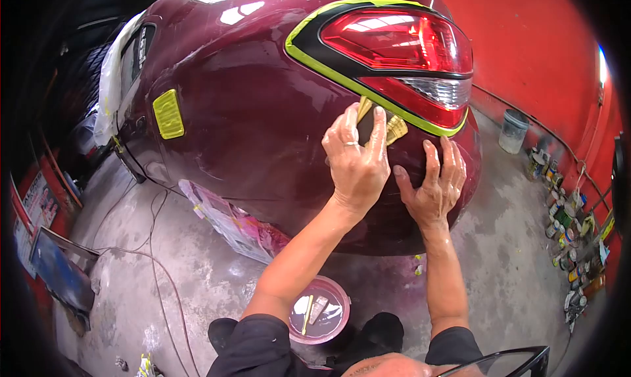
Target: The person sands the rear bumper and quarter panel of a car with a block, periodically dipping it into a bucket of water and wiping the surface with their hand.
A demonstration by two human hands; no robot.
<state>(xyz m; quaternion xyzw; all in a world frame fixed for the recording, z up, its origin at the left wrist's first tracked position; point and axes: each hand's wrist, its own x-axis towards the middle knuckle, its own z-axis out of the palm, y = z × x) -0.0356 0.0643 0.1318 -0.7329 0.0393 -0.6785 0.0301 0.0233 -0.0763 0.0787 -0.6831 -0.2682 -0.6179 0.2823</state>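
Note:
A dark maroon car panel (263, 140) fills the middle of the head view. Below the tail light (401, 42), which is edged with yellow-green masking tape (328, 71), my left hand (358, 157) presses a piece of yellowish sandpaper (396, 129) to the paint. The sandpaper sticks out on both sides of its fingers, and part is hidden under them. Lower right, my right hand (434, 186) rests with spread fingers on the panel, holding nothing. Both hands look wet.
Beneath my arms on the concrete floor (217, 305) stands a pink basin (345, 305) of water with strips inside. A hose (154, 255) crosses the floor at left. Along the red wall (526, 48) are a grey bucket (513, 131) and several cans (565, 216). Plastic sheeting (230, 222) hangs below the car.

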